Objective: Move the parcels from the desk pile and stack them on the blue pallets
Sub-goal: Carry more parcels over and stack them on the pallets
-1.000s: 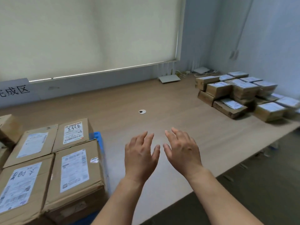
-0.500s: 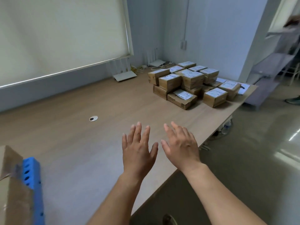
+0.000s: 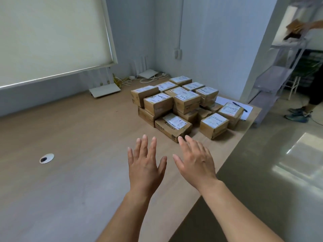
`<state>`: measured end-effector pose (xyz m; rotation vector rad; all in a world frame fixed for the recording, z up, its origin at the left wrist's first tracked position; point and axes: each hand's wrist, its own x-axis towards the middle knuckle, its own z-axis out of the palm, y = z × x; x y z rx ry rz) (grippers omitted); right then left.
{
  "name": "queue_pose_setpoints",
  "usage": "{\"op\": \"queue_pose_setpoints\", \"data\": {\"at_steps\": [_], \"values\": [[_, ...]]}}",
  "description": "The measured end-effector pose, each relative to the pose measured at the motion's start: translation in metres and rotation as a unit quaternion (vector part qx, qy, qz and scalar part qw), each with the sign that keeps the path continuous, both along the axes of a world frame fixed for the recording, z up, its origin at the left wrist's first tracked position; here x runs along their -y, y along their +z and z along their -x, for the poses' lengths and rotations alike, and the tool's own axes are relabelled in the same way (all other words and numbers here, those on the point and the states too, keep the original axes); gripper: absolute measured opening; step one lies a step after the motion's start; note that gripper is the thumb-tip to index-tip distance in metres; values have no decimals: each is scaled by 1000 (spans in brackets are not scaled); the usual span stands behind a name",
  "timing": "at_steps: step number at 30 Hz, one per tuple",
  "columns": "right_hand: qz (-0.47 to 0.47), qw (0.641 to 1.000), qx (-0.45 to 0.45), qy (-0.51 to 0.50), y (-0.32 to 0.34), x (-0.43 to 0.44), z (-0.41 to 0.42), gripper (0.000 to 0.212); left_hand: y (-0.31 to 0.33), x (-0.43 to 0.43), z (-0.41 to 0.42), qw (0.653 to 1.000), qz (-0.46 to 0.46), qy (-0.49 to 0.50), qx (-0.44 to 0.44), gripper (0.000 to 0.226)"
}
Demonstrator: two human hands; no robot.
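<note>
A pile of several brown cardboard parcels (image 3: 185, 103) with white labels sits at the far right end of the wooden desk (image 3: 78, 137). The nearest parcel (image 3: 172, 126) lies flat at the pile's front. My left hand (image 3: 146, 165) hovers over the desk with fingers straight and spread, holding nothing. My right hand (image 3: 194, 160) is beside it, also flat and empty, its fingertips just short of the nearest parcel. The blue pallets are out of view.
A round cable hole (image 3: 46, 158) sits in the desk at left. White routers (image 3: 104, 89) and cables lie by the wall. A sheet of paper with a pen (image 3: 239, 106) lies behind the pile. A person (image 3: 312, 84) stands at a metal rack (image 3: 283, 67) at right.
My view has swung right: the blue pallet and stacked boxes at left left the frame, and the parcel pile is closer. Both hands stay flat and empty, nearer the pile.
</note>
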<state>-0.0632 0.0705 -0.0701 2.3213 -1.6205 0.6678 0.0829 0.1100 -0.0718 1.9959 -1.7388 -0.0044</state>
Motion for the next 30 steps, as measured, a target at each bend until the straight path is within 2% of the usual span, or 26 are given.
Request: {"op": "queue_pose_setpoints", "data": {"at_steps": [5,15,19,23,30], "values": [[-10,999,14,36,3,74,-5,58,-5,64,-2,999,17,27,-11,83],[-43,997,31,64,-11,171,0,50,-15,148,-5,996,13,82,9,75],[-69,993,27,96,-12,212,-5,51,-9,174,-7,993,-29,116,3,85],[-99,986,25,132,-9,260,-6,54,1,208,-8,985,-61,162,2,66],[-147,979,-18,143,1,348,-4,59,4,286,-7,976,-98,188,-43,63]]}}
